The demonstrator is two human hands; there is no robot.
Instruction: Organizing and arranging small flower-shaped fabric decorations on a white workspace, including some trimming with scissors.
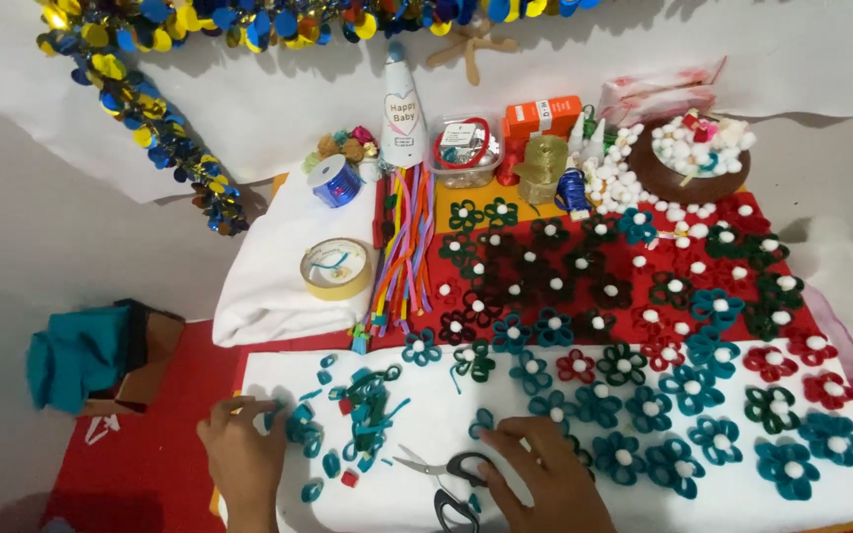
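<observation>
My left hand [241, 452] rests at the near left edge of the white sheet [426, 415], its fingertips touching small teal felt loops [300, 424]. A heap of teal felt strips and loops [367, 405] lies just to its right. My right hand [543, 474] lies flat on the sheet, fingers on the black handles of a pair of scissors [443, 479], with a teal loop [481, 422] by its fingertips. Neither hand is closed around anything.
Several teal, red, green and dark felt flowers with white pompom centres [644, 345] cover the sheet and red cloth. Behind them lie coloured felt strips [402, 252], a tape roll [336, 268], a blue ribbon spool [334, 182], a party cone [403, 114], a bowl of pompoms [688, 158]. Teal cloth [76, 355] lies left.
</observation>
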